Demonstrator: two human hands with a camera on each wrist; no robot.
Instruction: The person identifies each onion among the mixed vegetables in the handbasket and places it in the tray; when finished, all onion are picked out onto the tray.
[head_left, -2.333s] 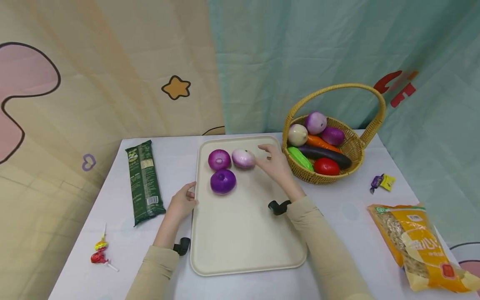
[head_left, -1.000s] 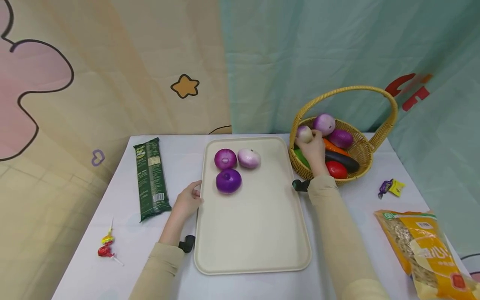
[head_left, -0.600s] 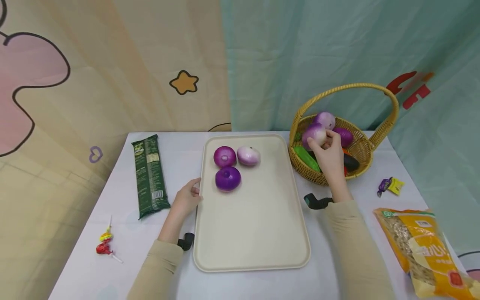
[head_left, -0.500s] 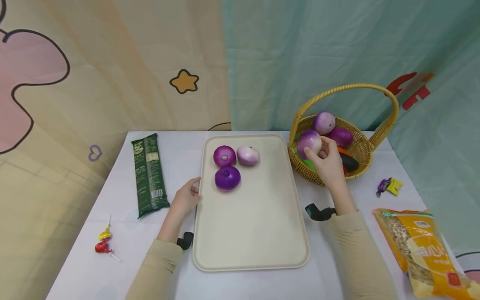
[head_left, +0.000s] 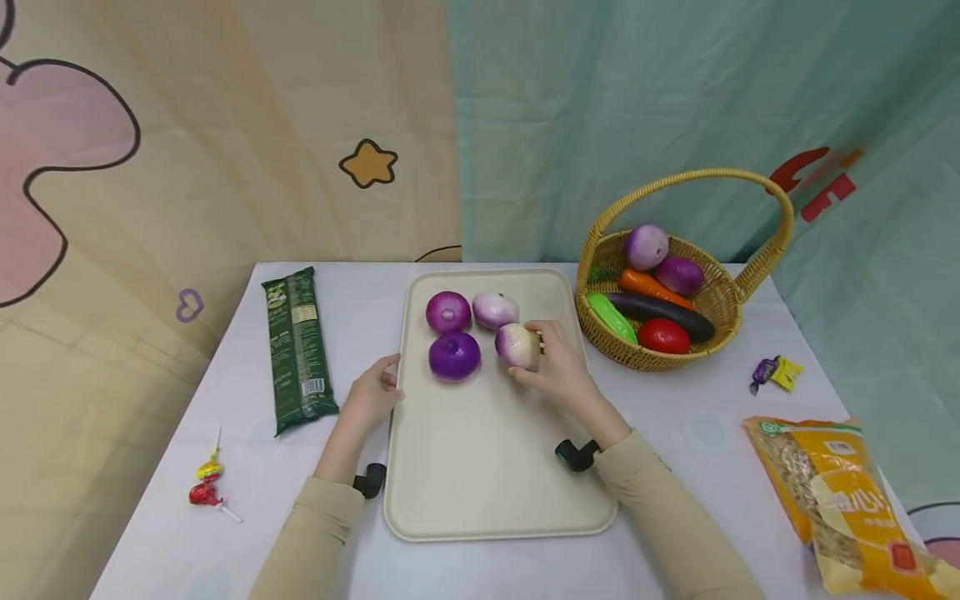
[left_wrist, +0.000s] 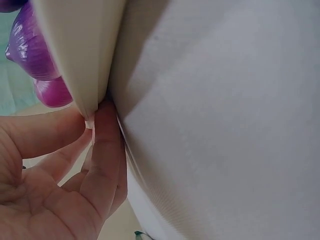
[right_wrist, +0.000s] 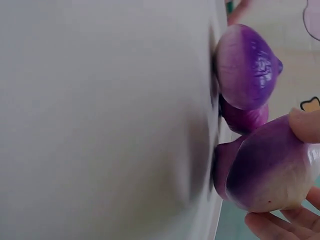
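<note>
resting on the tray (head_left: pixel 495 467), seemingly, onion (head_left: pixel 517 346) in right hand (head_left: pixel 558 373).

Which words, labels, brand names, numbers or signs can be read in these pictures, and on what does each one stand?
None can be read for certain.
Green packet: print and a white barcode label, too small to read.
Orange bag: large pale characters and a small label, too blurred to read.
Red marks on the teal curtain: partly hidden by the basket handle, unreadable.
Wrist views: no text.
</note>
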